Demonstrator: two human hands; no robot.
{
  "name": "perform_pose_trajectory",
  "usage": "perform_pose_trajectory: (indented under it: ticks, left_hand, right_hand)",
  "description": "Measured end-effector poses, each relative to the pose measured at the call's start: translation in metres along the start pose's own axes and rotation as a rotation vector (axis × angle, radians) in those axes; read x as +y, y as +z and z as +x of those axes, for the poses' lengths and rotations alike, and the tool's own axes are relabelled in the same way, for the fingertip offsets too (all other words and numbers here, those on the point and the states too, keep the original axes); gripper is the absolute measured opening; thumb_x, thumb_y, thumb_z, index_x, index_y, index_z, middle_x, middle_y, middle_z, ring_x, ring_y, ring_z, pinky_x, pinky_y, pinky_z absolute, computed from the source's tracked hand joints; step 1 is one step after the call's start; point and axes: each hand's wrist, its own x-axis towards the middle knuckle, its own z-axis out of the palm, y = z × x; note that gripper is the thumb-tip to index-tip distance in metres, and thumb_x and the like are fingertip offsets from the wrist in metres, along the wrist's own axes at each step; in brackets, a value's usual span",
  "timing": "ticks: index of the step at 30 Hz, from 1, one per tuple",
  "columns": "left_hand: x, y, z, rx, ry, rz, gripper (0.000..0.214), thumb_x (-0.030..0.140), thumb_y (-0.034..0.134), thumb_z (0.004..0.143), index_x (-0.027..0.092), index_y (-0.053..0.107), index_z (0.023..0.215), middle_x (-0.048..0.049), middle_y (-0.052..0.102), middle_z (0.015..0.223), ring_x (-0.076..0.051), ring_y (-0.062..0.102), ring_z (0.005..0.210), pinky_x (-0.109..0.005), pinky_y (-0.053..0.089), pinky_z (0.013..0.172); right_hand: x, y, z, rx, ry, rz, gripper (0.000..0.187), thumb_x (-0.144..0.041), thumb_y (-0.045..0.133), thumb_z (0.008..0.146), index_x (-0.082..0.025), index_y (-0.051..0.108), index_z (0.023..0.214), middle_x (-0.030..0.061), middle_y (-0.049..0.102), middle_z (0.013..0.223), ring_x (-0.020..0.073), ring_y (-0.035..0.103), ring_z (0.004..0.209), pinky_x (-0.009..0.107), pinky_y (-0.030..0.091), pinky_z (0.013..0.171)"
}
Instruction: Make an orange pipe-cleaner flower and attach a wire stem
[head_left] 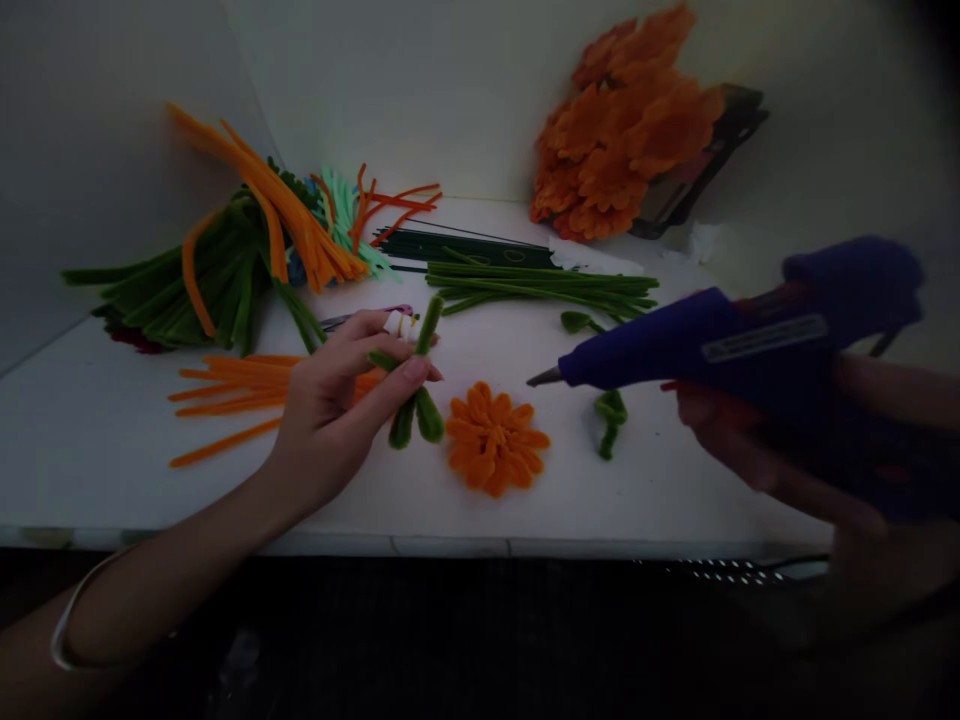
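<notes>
My left hand (341, 400) pinches a green pipe-cleaner leaf piece (427, 412) between thumb and fingers, its looped ends pointing down and one stem sticking up. My right hand (780, 450) is wrapped round the handle of a blue glue gun (660, 335), whose metal tip points left above the table. Between the hands, an orange pipe-cleaner flower (497, 440) lies on the white table (360, 500), just right of the green piece and apart from the nozzle. Below the gun's barrel lies a small green leaf piece (610, 420); another green leaf (576, 321) is partly behind the barrel.
Green pipe cleaners (540, 285) and dark thin stems (465, 246) lie across the back. At left are a large green bundle (202, 270) and orange pipe cleaners (232, 385). Scissors (352, 318) lie behind my left hand. Finished orange flowers (622, 130) stand at back right.
</notes>
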Motion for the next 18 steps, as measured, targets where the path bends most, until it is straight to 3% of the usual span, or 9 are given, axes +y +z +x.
perform_pose_trajectory:
  ticks: [4, 9, 18]
  left_hand:
    - [0.001, 0.000, 0.000, -0.040, -0.008, -0.039, 0.015, 0.023, 0.060, 0.087, 0.023, 0.071, 0.077, -0.0025, 0.055, 0.082, -0.019, 0.053, 0.086, -0.035, 0.045, 0.082]
    - [0.002, -0.001, 0.000, -0.065, -0.015, -0.036, 0.016, 0.023, 0.059, 0.088, 0.022, 0.071, 0.078, -0.0031, 0.055, 0.083, -0.018, 0.052, 0.087, -0.034, 0.044, 0.080]
    - [0.000, -0.001, 0.002, -0.100, 0.019, -0.042, 0.014, 0.024, 0.060, 0.088, 0.025, 0.071, 0.080, -0.0031, 0.058, 0.083, -0.020, 0.052, 0.091, -0.038, 0.042, 0.088]
  right_hand:
    - [-0.001, 0.007, -0.002, -0.038, 0.043, 0.204, 0.035, -0.054, 0.056, 0.082, -0.024, 0.072, 0.079, 0.0055, 0.062, 0.055, 0.0099, 0.036, 0.026, 0.026, 0.013, 0.024]
    - [-0.003, 0.009, 0.010, -0.176, 0.040, 0.178, 0.036, -0.056, 0.063, 0.077, -0.021, 0.074, 0.082, 0.0044, 0.066, 0.058, 0.0106, 0.048, 0.031, 0.021, 0.031, 0.027]
    - [-0.009, 0.013, 0.016, -0.194, 0.142, 0.182, 0.042, -0.059, 0.065, 0.073, -0.018, 0.073, 0.074, 0.0060, 0.063, 0.053, 0.0086, 0.047, 0.029, 0.016, 0.032, 0.026]
